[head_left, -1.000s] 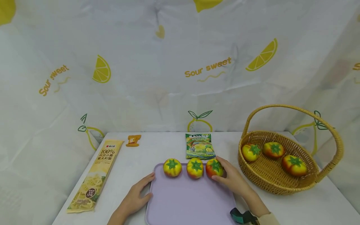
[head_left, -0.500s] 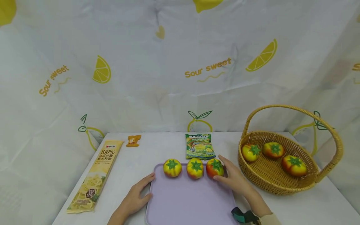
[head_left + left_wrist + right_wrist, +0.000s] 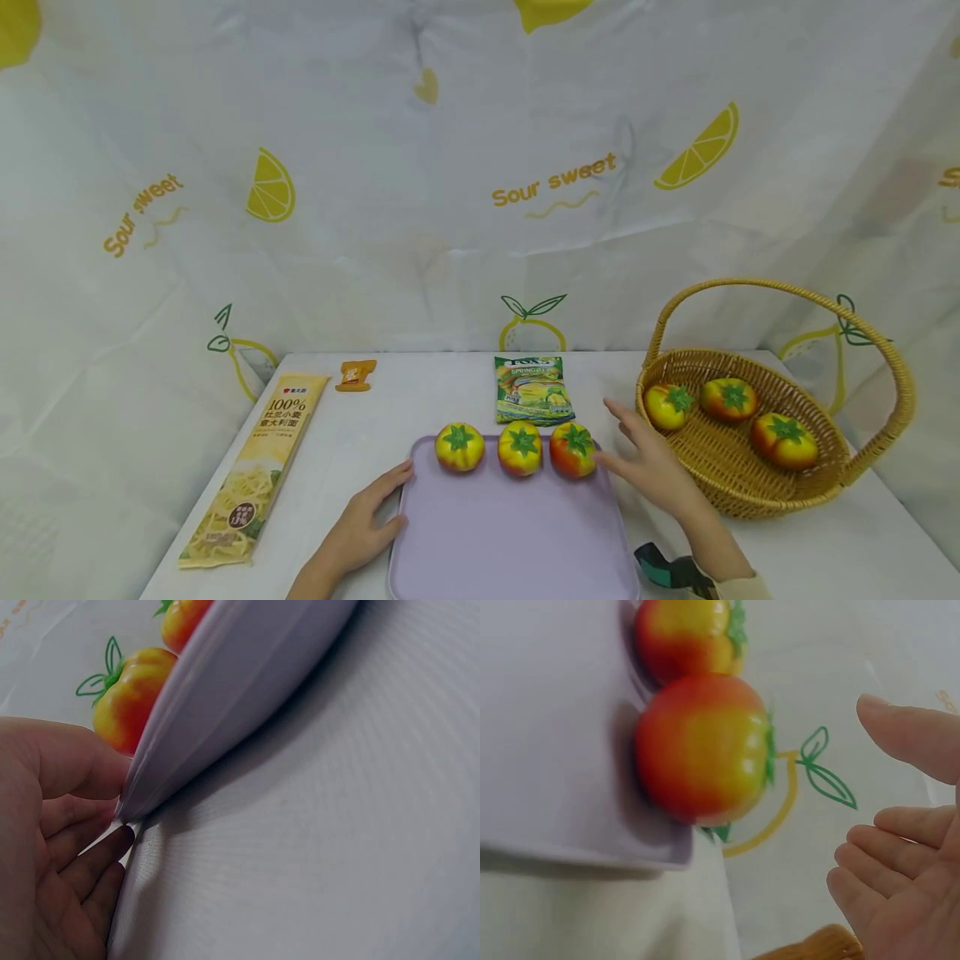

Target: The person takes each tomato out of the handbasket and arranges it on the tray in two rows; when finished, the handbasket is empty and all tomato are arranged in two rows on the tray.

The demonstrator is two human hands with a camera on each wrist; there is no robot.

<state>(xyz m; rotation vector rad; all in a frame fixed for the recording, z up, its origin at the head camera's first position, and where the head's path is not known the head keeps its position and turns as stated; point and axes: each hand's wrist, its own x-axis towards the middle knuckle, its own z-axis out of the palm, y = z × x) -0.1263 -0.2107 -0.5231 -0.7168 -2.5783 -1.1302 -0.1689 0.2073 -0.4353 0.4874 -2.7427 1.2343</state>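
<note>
Three red-and-yellow tomatoes with green star-shaped tops stand in a row along the far edge of a lilac tray (image 3: 510,533): a left one (image 3: 460,447), a middle one (image 3: 520,448) and a right one (image 3: 573,450). My left hand (image 3: 365,518) rests against the tray's left rim, its thumb and fingertips touching the edge. Just right of the right tomato, my right hand (image 3: 660,467) is spread and holds nothing. The right wrist view shows a gap between that hand's fingers (image 3: 889,851) and the tomato.
A wicker basket (image 3: 727,492) with a tall handle stands at the right, with three similar tomatoes inside. Behind the tray lies a green candy bag (image 3: 533,390). A pasta packet (image 3: 255,471) and a small orange wrapper (image 3: 356,376) lie at the left.
My right hand has let go of the right tomato and moved off to the right, toward the basket. My left hand and the tray have stayed put.
</note>
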